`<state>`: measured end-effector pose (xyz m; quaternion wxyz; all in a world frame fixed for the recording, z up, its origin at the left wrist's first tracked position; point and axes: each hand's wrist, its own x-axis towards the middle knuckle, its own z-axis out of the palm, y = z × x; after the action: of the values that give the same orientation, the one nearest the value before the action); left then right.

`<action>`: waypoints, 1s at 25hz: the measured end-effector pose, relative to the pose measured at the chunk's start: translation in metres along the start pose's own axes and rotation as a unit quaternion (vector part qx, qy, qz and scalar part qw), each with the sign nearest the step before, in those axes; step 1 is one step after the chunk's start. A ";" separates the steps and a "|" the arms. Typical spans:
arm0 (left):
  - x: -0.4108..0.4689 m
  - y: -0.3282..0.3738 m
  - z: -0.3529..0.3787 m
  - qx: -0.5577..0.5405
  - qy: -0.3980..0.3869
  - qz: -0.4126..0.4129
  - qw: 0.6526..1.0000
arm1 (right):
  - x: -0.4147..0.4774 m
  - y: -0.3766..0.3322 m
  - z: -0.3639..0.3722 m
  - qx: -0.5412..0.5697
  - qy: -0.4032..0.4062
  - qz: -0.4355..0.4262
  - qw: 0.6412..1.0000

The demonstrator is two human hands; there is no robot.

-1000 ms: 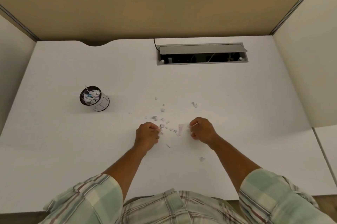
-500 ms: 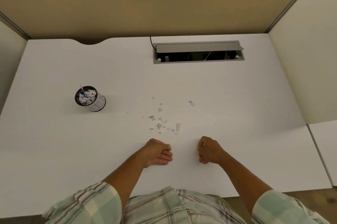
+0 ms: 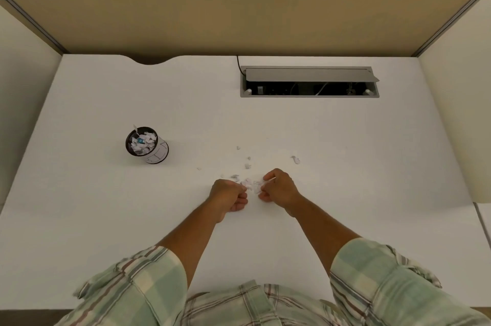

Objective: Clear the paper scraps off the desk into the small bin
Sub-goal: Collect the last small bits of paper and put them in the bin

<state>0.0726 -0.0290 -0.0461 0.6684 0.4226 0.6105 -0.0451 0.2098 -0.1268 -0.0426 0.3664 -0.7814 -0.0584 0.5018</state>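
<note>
Small white paper scraps (image 3: 249,184) lie in a loose cluster on the white desk (image 3: 93,206), with a few strays beyond it and one scrap (image 3: 295,159) off to the right. My left hand (image 3: 229,194) and my right hand (image 3: 279,187) rest curled on either side of the cluster, fingertips touching the scraps between them. Whether either hand grips paper I cannot tell. The small black mesh bin (image 3: 144,143) stands upright far left of the hands, holding several scraps.
An open grey cable tray (image 3: 309,82) is set into the desk at the back right. Tan partition walls close the desk at the back and both sides. A second desk edge (image 3: 485,219) adjoins on the right.
Both hands pulled back toward me half a second ago, then moved forward again to the scrap cluster and closed in on it from both sides.
</note>
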 end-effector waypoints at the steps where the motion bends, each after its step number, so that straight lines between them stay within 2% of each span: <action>1: 0.003 0.003 -0.006 0.019 0.029 0.019 0.999 | 0.002 -0.001 -0.004 -0.018 0.010 -0.012 1.000; 3: 0.009 0.008 -0.022 0.091 0.121 0.089 0.984 | 0.010 -0.001 -0.018 -0.105 0.071 -0.086 0.988; 5: 0.014 0.012 -0.039 0.154 0.204 0.149 0.955 | 0.021 -0.003 -0.038 -0.198 0.159 -0.141 0.957; 7: 0.022 0.011 -0.053 0.181 0.245 0.180 0.935 | 0.034 -0.007 -0.057 -0.227 0.212 -0.139 0.940; 10: 0.035 0.013 -0.065 0.209 0.274 0.179 0.922 | 0.053 -0.010 -0.074 -0.296 0.218 -0.124 0.921; 14: 0.035 0.013 -0.062 0.244 0.254 0.173 0.920 | 0.057 -0.010 -0.061 -0.431 0.144 -0.144 0.879; 19: 0.023 0.008 -0.026 0.289 0.191 0.209 0.914 | 0.033 0.008 -0.009 -0.484 0.078 -0.219 0.843; 22: 0.020 -0.001 -0.005 0.306 0.134 0.230 0.914 | 0.018 0.022 0.015 -0.481 0.031 -0.249 0.840; 25: 0.014 0.001 -0.003 0.293 0.111 0.243 0.918 | 0.016 0.018 0.017 -0.443 0.020 -0.258 0.858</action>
<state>0.0741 -0.0202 -0.0578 0.4327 0.7370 0.5191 -0.0109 0.1987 -0.1241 -0.0698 0.0988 -0.8280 -0.4671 0.2940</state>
